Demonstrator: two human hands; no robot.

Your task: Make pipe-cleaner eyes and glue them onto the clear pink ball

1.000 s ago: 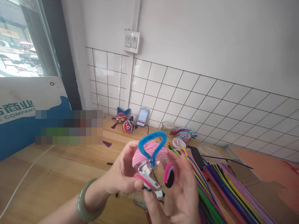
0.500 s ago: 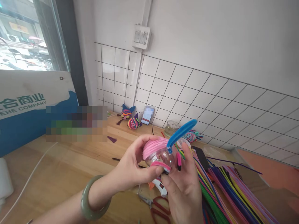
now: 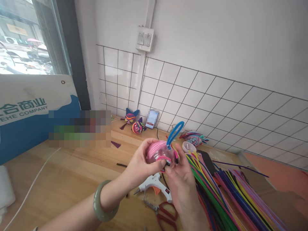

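Daylight seems to enter by the window [image 3: 24, 35] at upper left, where the street [image 3: 22, 57] is nearly bleached white. In here it's softer: the wall [image 3: 228, 35] looks grey, the tiles [image 3: 109, 69] carry a faint sheen, and shadows on the bench [image 3: 79, 179] are mild. Small glints dot the clear plastic ball [image 3: 160, 154]. Wide-angle stretching pulls the edges, fine detail is soft, and mosaic blocks cover part of the phone [image 3: 151, 122].
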